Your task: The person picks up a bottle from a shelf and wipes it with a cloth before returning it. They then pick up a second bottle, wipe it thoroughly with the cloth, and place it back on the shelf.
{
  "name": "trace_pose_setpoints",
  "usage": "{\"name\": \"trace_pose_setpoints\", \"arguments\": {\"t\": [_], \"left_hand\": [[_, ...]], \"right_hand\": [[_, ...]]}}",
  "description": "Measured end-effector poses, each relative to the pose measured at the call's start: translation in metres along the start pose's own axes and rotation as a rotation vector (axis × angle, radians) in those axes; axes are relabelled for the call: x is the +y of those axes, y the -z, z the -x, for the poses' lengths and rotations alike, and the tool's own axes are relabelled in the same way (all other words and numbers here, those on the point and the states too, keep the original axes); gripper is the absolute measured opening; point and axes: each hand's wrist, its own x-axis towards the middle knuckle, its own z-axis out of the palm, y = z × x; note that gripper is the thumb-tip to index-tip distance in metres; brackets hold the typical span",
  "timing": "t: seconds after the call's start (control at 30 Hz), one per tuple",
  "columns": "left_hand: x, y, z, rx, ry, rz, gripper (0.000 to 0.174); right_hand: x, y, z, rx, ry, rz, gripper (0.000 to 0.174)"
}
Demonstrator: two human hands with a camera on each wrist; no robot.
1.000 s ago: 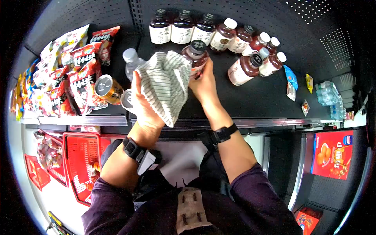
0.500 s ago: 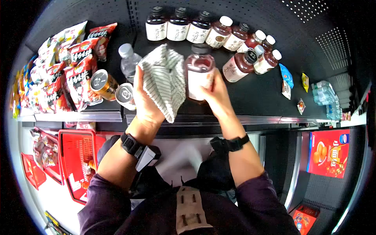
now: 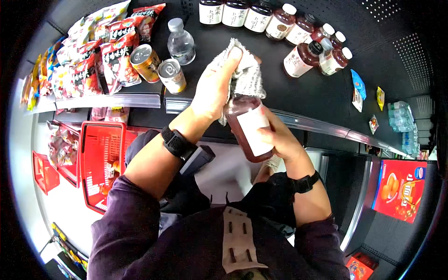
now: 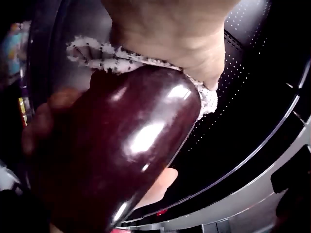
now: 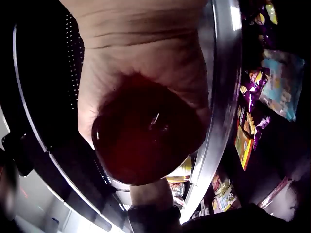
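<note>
In the head view my right hand (image 3: pixel 285 136) grips a dark red drink bottle (image 3: pixel 240 123) round its lower body, over the white label. The bottle is tilted, its base toward me and its top pointing at the shelf. My left hand (image 3: pixel 213 91) holds a grey-and-white striped cloth (image 3: pixel 249 77), wrapped over the bottle's neck end, which hides the cap. In the left wrist view the bottle's glossy side (image 4: pixel 141 131) fills the middle, with the cloth's edge behind it. The right wrist view looks onto the round base of the bottle (image 5: pixel 150 131).
On the black shelf (image 3: pixel 210 51) stand a clear bottle (image 3: pixel 181 45), two cans (image 3: pixel 171 77), snack bags (image 3: pixel 119 60) and a back row of labelled bottles (image 3: pixel 259 18). Another dark bottle (image 3: pixel 298 60) stands at the right. Red baskets (image 3: pixel 100 163) lie low on the left.
The bottle has come closer to my body and tipped, base toward me. The cloth has gone from spread beside the bottle to wrapped over its top. The head view has shifted.
</note>
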Motion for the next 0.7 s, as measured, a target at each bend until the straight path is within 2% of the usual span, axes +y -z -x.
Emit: {"name": "trace_pose_setpoints", "arguments": {"t": [0.07,0.1,0.2,0.33,0.37,0.47,0.6,0.63,0.7], "left_hand": [[0.000,-0.009,0.001,0.152,0.027,-0.142,0.043],[0.000,-0.012,0.001,0.232,0.038,-0.213,0.046],[-0.005,-0.007,-0.001,0.257,-0.019,-0.282,0.046],[-0.012,-0.001,-0.005,0.428,-0.117,-0.393,0.049],[-0.017,0.010,-0.006,0.426,-0.051,-0.320,0.049],[-0.025,0.016,-0.011,0.534,-0.134,-0.240,0.048],[-0.031,-0.002,-0.013,0.794,-0.135,-0.174,0.054],[-0.032,0.001,-0.012,0.707,-0.181,-0.277,0.054],[-0.036,0.004,-0.015,0.719,-0.174,-0.389,0.053]], "right_hand": [[-0.009,-0.006,0.004,0.116,0.110,0.426,0.073],[-0.007,-0.006,-0.001,0.109,0.205,0.527,0.065],[-0.008,-0.019,0.004,0.282,0.170,0.772,0.067],[-0.001,-0.019,-0.007,0.424,0.518,1.258,0.076],[0.000,-0.022,-0.008,0.499,0.530,1.341,0.077],[0.000,-0.020,-0.016,0.580,0.572,1.658,0.080],[0.001,-0.017,-0.024,0.644,0.582,1.793,0.079],[-0.001,-0.018,-0.025,0.653,0.556,1.794,0.080],[-0.003,-0.017,-0.024,0.665,0.592,1.855,0.080]]}}
